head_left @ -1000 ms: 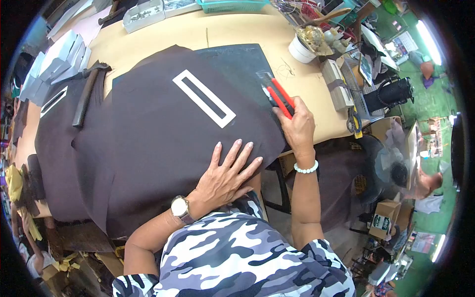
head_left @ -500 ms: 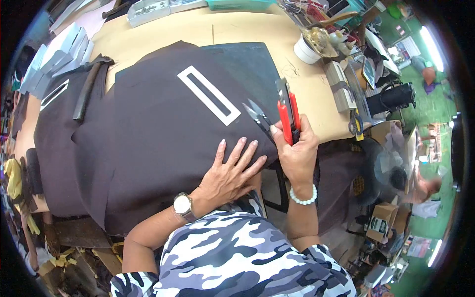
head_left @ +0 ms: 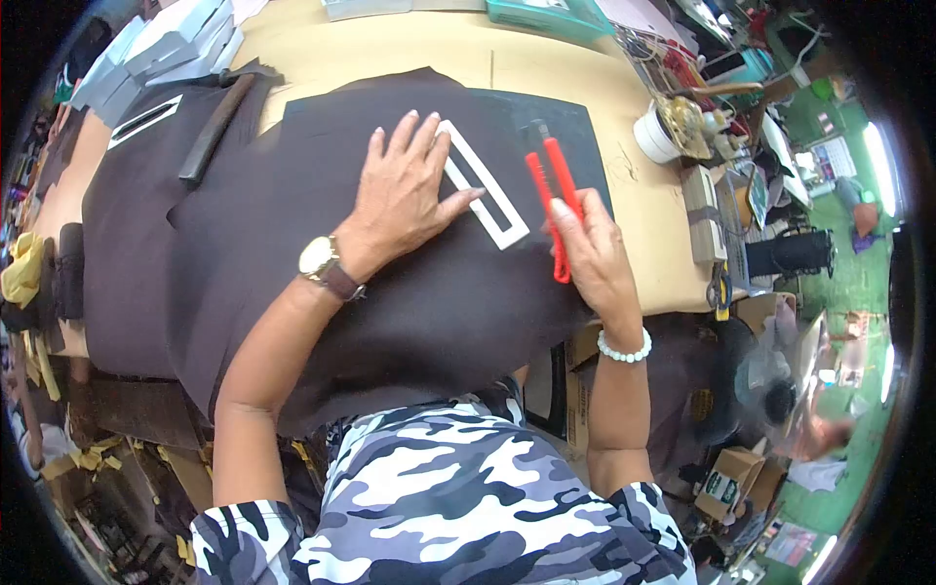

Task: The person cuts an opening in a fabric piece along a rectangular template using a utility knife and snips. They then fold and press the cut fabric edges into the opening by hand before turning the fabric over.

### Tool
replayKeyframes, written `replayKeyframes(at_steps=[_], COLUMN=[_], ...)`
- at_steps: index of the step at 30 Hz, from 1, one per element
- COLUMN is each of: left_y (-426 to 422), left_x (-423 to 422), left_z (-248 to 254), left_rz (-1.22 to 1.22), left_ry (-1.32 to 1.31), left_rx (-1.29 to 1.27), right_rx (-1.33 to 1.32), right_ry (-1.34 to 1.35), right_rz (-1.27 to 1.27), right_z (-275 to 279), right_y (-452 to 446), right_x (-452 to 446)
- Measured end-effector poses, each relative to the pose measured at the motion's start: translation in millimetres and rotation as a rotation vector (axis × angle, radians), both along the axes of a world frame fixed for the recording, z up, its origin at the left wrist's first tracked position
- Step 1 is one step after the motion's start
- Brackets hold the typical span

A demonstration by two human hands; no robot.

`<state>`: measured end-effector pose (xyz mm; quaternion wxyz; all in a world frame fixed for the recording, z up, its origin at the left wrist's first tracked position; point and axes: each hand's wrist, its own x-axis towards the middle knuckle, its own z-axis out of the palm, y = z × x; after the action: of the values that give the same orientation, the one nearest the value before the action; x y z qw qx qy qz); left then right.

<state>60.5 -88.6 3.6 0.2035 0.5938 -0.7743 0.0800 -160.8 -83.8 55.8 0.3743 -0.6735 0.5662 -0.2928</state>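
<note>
My left hand (head_left: 400, 190) lies flat on a dark brown sheet of material (head_left: 322, 302), fingers outstretched. Its fingertips and thumb reach the left edge of a white, narrow rectangular frame (head_left: 507, 234), covering part of it. My right hand (head_left: 597, 258) is closed round a red-handled tool (head_left: 563, 171) with two long red arms, held above the right side of the sheet. The tip of this tool is blurred, so its exact kind is unclear. Beneath the sheet shows a dark green board (head_left: 575, 122).
A dark bar-like tool (head_left: 216, 127) and a second white frame (head_left: 146, 122) rest on the sheet's left part. Light blue boxes (head_left: 175, 44) stand at the back left. A white tub (head_left: 658, 135) and yellow-handled scissors (head_left: 720, 292) are on the right. Another person (head_left: 819, 434) is blurred beyond.
My left hand has moved forward from the sheet's near edge to the white frame. The tool in my right hand has turned, and the pointed silver blades seen before no longer show. The view has shifted.
</note>
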Motion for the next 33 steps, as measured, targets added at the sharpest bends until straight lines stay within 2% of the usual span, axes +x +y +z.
replayKeyframes(at_steps=[1, 2, 6, 9, 12, 15, 33], left_y=[-3.9, -7.0, -5.8, -5.4, -3.5, -2.4, -3.2], left_x=[0.8, 1.8, 1.6, 1.6, 2.6, 1.9, 2.9], left_z=[-12.1, -30.9, -23.3, -19.1, -15.6, -15.7, -20.3], left_rz=[0.024, 0.009, 0.053, 0.084, 0.099, 0.110, 0.107], left_ry=[-0.027, 0.096, 0.153, 0.192, 0.180, 0.182, 0.164], left_rx=[-0.003, 0.046, 0.078, 0.085, 0.088, 0.104, 0.108], right_rx=[-0.005, -0.053, -0.154, -0.483, -0.406, -0.443, -0.458], right_ry=[0.023, 0.057, 0.202, 0.181, 0.309, 0.356, 0.503], right_rz=[0.048, 0.063, 0.121, 0.238, 0.284, 0.288, 0.323], right_z=[-4.5, -3.4, -8.1, -28.7, -23.1, -25.3, -21.8], right_y=[-5.2, -5.4, -10.6, -21.9, -24.1, -26.6, -33.5], right_x=[7.7, 16.5, 32.8, 35.9, 41.7, 45.2, 52.4])
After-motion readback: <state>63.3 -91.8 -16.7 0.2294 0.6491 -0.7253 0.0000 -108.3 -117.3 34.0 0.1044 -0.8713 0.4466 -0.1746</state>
